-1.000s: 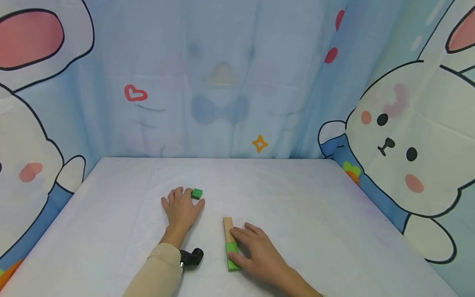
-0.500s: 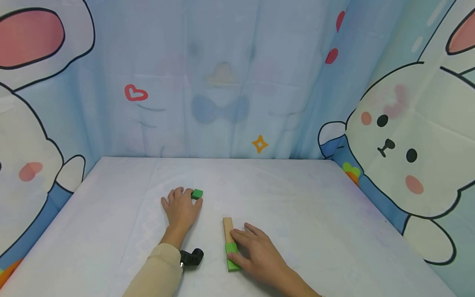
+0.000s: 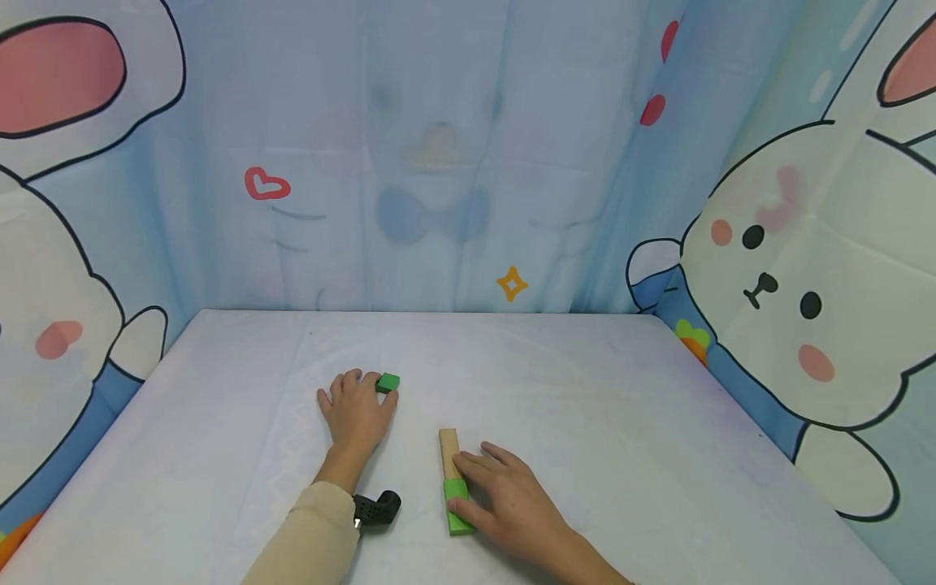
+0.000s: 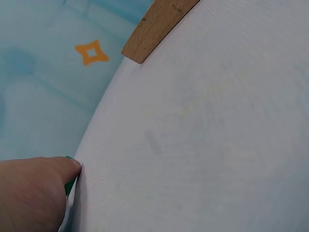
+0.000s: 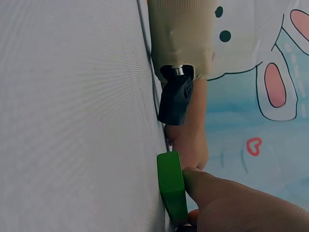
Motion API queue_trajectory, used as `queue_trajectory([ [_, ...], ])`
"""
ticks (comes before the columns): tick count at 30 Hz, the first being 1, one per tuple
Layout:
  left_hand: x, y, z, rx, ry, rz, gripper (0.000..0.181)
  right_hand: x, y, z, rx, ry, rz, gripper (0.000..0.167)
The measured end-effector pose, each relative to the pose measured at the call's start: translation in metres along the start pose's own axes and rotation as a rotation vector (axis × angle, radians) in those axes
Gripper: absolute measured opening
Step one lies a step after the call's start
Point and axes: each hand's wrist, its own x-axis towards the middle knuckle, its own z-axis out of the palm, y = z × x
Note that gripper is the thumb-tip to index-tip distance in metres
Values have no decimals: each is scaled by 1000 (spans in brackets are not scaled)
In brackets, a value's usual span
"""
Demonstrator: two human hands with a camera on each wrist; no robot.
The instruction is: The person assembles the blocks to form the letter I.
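In the head view my left hand lies on the white table, pinching a small green block between thumb and index finger. The left wrist view shows the thumb covering most of that block. My right hand holds a wooden bar with a green end lying lengthwise near the front. Its thumb lies across the green part, and the index fingertip touches the bare wood's right edge. In the left wrist view the bar's wooden end appears; the right wrist view shows its green end beside the thumb.
A white cloth covers the table. Behind it hangs a blue curtain printed with rabbits and a heart. A black wrist device sticks out from the left sleeve, between the two forearms.
My left thumb has moved slightly inward toward the small green block. The right hand and the bar stay in practically the same place.
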Motion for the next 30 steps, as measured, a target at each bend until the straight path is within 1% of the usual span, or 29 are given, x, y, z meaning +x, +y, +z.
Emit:
queue_trajectory([
  [6, -1, 1, -1, -28, -5, 6, 38, 1, -1, -1, -34, -32, 27, 62],
  [10, -2, 2, -2, -31, -9, 10, 39, 1, -2, -1, -33, -45, 39, 62],
  [18, -4, 4, -4, -45, -26, 16, 40, 0, -3, -2, -4, -41, 22, 63],
  [30, -6, 5, -5, -117, -41, 52, 38, 1, 0, 1, -26, -39, 27, 61],
])
